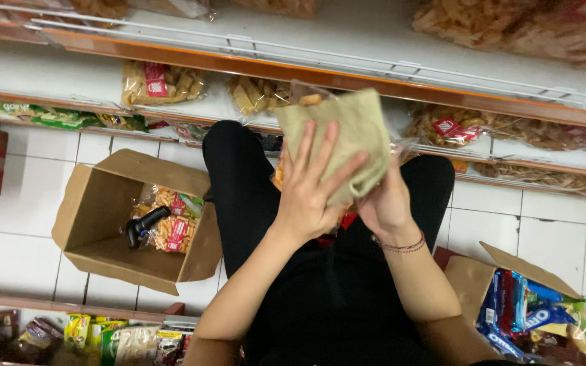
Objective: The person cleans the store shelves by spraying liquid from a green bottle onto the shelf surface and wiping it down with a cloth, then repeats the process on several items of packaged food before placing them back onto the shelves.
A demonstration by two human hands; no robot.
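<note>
Head view: two hands, left hand [306,196] fingers spread on one green cloth [344,132], right hand [384,203] clasping one snack bag [306,95]

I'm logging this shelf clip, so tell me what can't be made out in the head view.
- Snack bag: mostly hidden behind the green cloth and both hands.
- Right hand: fingers hidden behind the cloth and bag.
- Left hand: its palm faces away.
- Black tool in the open cardboard box: too small to identify.
- Blue biscuit packs: cut off at the lower edge.

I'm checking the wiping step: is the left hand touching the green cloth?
Touching. The head view shows the left hand with fingers spread flat on the green cloth, with no gap.
</note>
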